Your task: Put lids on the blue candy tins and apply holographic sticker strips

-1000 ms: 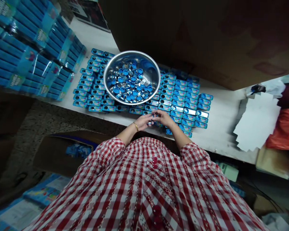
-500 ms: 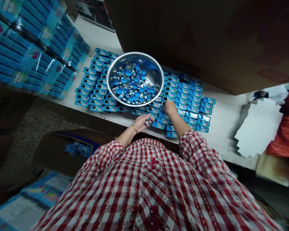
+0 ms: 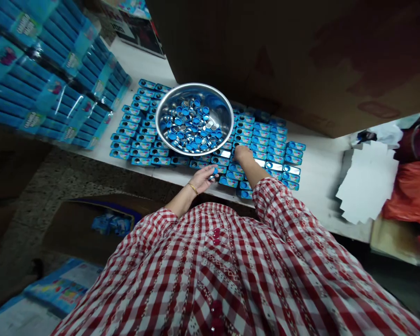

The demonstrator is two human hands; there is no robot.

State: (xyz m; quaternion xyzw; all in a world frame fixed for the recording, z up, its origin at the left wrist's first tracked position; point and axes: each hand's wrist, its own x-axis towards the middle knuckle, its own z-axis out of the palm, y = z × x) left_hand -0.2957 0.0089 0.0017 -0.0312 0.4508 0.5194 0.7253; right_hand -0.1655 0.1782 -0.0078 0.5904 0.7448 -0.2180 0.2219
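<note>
Right hand [image 3: 242, 153] forward onto blue tins [image 3: 266, 161]

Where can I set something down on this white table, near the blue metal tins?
Bare white tabletop lies between the blue metal tins and the white paper sheets. Around the round steel bowl, the tins are packed tight.

A speckled stone floor [image 3: 56, 198] is stretching below the white worktop [image 3: 318, 186], with a large brown carton [image 3: 283, 60] looming over it.
</note>
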